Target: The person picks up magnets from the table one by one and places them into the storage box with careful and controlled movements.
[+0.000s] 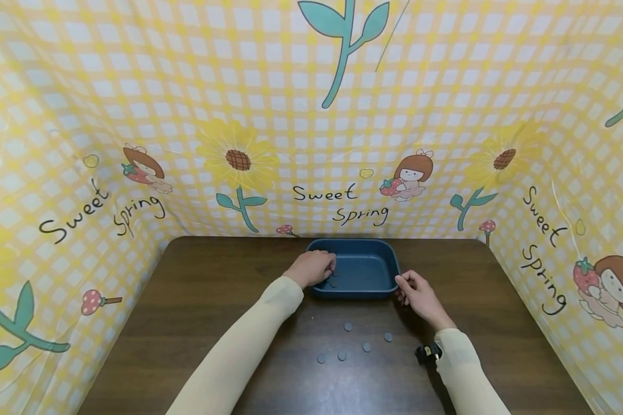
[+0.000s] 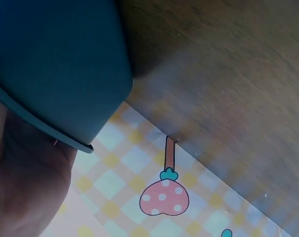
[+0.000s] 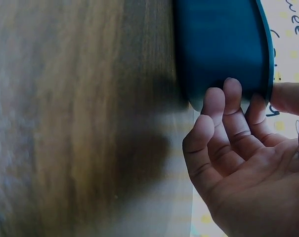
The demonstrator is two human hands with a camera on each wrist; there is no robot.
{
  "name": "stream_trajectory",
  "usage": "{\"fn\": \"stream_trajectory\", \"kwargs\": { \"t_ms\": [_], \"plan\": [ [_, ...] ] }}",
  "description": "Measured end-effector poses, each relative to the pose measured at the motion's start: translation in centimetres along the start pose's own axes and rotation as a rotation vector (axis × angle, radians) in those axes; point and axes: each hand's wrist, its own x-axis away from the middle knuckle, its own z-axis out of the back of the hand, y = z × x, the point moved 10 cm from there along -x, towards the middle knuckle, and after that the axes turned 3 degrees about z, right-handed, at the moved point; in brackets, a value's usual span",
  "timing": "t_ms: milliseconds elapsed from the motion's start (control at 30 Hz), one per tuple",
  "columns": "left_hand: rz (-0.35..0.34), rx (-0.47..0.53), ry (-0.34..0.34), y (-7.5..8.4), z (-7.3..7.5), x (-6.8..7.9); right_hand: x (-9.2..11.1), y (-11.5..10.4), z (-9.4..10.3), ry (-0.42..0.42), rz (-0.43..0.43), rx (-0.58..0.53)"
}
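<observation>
A dark blue rectangular tray (image 1: 368,293) with raised walls stands at the back of the table. My left hand (image 1: 311,268) reaches over its left wall, fingers bent downward inside. Small grey discs (image 1: 334,284) show in the tray right beside those fingers. From the left wrist view the hand (image 2: 30,173) lies behind the tray's rim (image 2: 45,129), which hides the fingertips; I cannot tell whether they hold a disc. At the tray's right end my right hand (image 1: 417,297) pinches the rim, thumb on top and fingers (image 3: 232,94) against the outer wall.
Several flat grey discs (image 1: 342,356) lie scattered on the brown wooden table (image 1: 213,323) in front of the tray. A black camera mount (image 1: 428,353) sits at the right wrist. Yellow checked cloth (image 1: 270,86) hangs behind the table and along both sides.
</observation>
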Motion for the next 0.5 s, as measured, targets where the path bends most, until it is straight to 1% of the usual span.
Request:
{"fn": "stream_trajectory", "kwargs": {
  "t_ms": [133, 300, 500],
  "plan": [
    [-0.02, 0.02, 0.022, 0.2, 0.3, 0.3, 0.0, 0.0, 0.0, 0.006, 0.0, 0.011],
    [-0.054, 0.036, 0.07, 0.4, 1.1, 1.0, 0.0, 0.1, 0.1, 0.01, 0.001, 0.024],
    [-0.062, 0.091, 0.108, 0.2, 2.0, 2.0, 0.0, 0.0, 0.0, 0.004, 0.002, 0.029]
  ]
}}
